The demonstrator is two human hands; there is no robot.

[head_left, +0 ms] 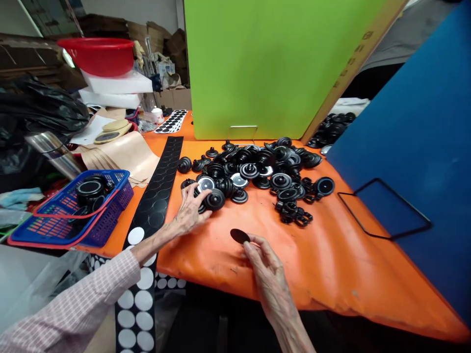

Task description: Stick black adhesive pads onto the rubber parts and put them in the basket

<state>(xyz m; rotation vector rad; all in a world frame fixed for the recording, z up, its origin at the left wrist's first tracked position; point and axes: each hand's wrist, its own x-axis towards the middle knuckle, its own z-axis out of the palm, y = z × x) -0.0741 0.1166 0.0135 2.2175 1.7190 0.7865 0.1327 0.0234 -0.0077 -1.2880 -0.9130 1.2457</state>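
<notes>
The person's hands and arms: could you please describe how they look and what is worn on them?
The left hand and right hand are slender and ungloved. On the left, a pale pinkish sleeve with a white grid pattern stops before the hand; on the right, no sleeve shows.

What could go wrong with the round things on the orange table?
Maybe a few things! The right hand holds a thin black disc near its edge, so it might slip. The left hand is at a jumbled pile of black round parts, and some could tumble or roll. The checked sleeve reaches over a long strip, and might snag it.
</notes>
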